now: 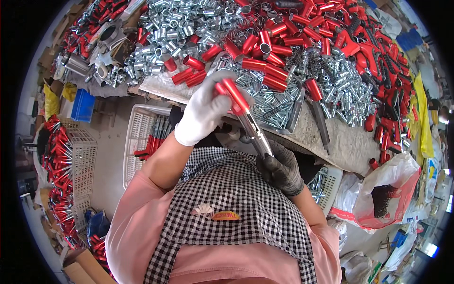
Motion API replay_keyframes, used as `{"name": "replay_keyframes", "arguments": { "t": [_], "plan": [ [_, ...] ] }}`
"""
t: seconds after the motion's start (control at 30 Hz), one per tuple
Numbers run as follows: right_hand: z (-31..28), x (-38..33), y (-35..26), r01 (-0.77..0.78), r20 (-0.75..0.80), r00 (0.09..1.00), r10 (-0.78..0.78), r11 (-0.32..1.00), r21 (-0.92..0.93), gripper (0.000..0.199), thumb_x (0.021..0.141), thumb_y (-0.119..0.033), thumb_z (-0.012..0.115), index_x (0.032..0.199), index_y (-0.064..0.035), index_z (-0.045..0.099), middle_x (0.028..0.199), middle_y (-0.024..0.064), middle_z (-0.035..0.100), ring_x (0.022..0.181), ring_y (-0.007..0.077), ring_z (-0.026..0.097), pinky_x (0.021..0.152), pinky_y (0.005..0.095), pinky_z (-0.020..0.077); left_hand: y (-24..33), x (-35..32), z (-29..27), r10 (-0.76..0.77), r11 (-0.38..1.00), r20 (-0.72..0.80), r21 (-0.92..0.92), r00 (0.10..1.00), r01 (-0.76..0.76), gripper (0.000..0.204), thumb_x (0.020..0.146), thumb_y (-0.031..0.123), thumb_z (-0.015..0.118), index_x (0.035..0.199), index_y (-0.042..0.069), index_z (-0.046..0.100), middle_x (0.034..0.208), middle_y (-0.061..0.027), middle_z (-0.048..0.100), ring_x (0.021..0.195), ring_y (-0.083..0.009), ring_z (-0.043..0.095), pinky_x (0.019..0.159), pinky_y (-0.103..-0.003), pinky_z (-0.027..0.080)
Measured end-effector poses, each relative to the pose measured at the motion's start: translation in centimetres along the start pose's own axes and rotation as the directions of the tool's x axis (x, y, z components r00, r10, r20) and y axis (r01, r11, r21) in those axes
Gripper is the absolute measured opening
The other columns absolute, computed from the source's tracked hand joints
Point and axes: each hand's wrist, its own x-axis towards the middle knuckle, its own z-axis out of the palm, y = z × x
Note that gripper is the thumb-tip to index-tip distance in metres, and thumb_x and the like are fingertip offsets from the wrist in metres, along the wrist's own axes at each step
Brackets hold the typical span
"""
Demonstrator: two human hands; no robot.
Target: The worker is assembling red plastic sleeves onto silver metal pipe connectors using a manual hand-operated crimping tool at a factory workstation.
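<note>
Cannot make out the fingertips of the left grip point(206, 109) sharply, blurred around the red end of the tool point(249, 124); nor see that end whole. Cannot see the tool's lower end, hidden in the right grip point(283, 169). Cannot see all of the white basket point(128, 149) left of the left grip, partly covered by the forearm point(163, 163). Cannot tell apart dark springs point(326, 71) beyond the right grip, too small and tangled. Cannot follow the metal rings point(175, 23) beyond the left grip past the top edge.
</note>
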Motion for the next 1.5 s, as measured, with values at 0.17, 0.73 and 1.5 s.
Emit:
{"name": "replay_keyframes", "arguments": {
  "t": [0.17,0.73,1.5],
  "plan": [
    [0.6,0.0,0.5,0.039,-0.045,0.998,-0.039,0.999,0.001,0.066,0.094,-0.041,0.065,0.138,0.0031,0.045,0.072,-0.0018,0.052,0.056,0.005,0.044,0.051,0.0197,0.0323,-0.9,-0.6,0.7,-0.19,0.935,0.234,0.34,0.953,0.103,0.063,0.098,0.041,0.057,0.141,0.002,0.031,0.111,-0.0209,0.064,0.106,-0.032,0.065,0.097,-0.044,0.049],
    [0.1,0.8,2.4,-0.031,0.047,0.999,0.027,0.996,0.089,0.071,0.095,-0.053,0.057,0.144,-0.0042,0.041,0.088,0.0084,0.063,0.067,0.015,0.059,0.062,0.0271,0.0475,-2.0,-0.2,3.3,-0.211,0.956,0.095,-0.187,0.973,0.226,0.065,0.098,0.03,0.06,0.147,0.007,0.024,0.105,-0.0162,0.058,0.091,-0.0252,0.061,0.082,-0.039,0.052],
    [1.4,0.1,2.8,0.103,-0.312,0.941,-0.13,0.989,-0.102,0.051,0.096,-0.035,0.064,0.13,0.0016,0.054,0.075,0.0027,0.06,0.058,0.0074,0.051,0.051,0.0212,0.0386,-1.2,-0.9,2.6,-0.125,0.802,-0.001,0.589,0.992,0.101,0.082,0.078,-0.008,0.064,0.147,-0.003,0.021,0.094,-0.0088,0.062,0.087,-0.0147,0.064,0.083,-0.028,0.05]
  ]
}}
